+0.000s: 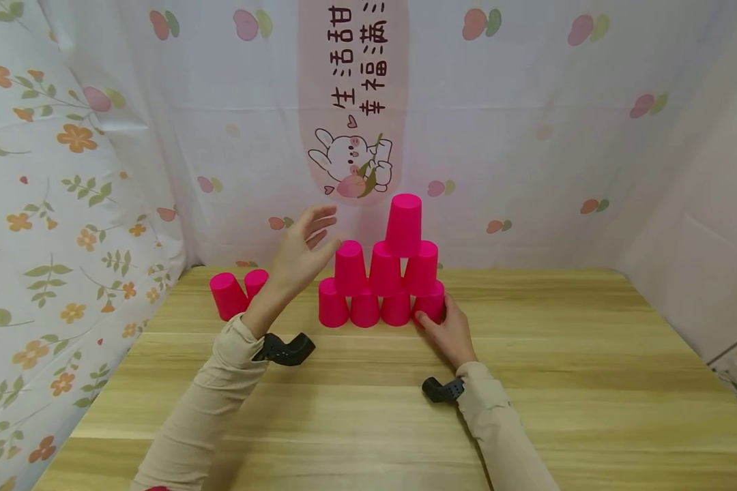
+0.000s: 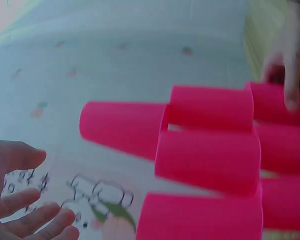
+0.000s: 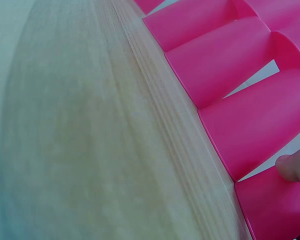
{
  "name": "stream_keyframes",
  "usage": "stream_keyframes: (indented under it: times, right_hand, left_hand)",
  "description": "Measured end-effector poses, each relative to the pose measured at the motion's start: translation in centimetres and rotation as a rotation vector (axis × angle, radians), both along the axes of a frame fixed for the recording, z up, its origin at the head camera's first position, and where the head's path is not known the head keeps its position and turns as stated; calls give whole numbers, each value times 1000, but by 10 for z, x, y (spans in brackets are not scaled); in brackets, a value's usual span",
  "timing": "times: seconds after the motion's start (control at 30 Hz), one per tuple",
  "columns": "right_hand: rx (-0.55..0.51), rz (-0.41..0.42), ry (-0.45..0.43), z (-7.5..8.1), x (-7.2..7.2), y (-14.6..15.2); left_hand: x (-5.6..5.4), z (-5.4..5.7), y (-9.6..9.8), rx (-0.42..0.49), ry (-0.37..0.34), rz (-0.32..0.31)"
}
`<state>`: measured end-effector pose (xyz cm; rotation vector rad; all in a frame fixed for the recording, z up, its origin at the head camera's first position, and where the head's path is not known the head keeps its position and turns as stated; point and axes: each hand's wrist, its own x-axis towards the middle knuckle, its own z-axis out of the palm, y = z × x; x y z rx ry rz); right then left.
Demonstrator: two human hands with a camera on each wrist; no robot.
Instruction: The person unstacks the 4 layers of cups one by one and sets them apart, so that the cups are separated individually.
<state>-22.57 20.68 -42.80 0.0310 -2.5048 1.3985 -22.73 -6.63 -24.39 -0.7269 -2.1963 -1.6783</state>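
Note:
Pink cups stand upside down in a stacked wall: several in the bottom row (image 1: 365, 310), three in the middle row (image 1: 350, 269), and a single top cup (image 1: 403, 225) toward the right. My left hand (image 1: 307, 245) is raised left of the wall, fingers spread and holding nothing, its thumb close to the leftmost middle cup. In the left wrist view its fingers (image 2: 32, 222) are apart from the cups. My right hand (image 1: 453, 332) grips the rightmost bottom cup (image 3: 272, 205) around its sides, thumb in front. Its other fingers are mostly hidden behind that cup.
Two more pink cups (image 1: 228, 297) stand upside down on the wooden table (image 1: 368, 409) at the left, one partly behind my left wrist. A printed cloth (image 1: 497, 136) hangs behind the table. Black wrist devices (image 1: 287, 349) are strapped on both sleeves.

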Motion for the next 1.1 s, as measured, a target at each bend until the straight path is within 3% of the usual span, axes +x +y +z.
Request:
stream_keyframes:
  times: [0.17, 0.33, 0.63, 0.87, 1.1]
  right_hand:
    - [1, 1, 13, -1, 0, -2]
    - [3, 7, 19, -4, -2, -1]
    - [2, -4, 15, -2, 1, 0]
    - [12, -4, 23, -1, 2, 2]
    - [-27, 20, 31, -1, 1, 1]
  left_hand:
    - [-16, -3, 24, 11, -5, -62]
    - [-20, 0, 40, 15, 1, -68]
    - [-30, -4, 63, -4, -65, -122]
    - [-34, -7, 77, -23, -81, -83]
    - [-36, -10, 79, -27, -79, -66]
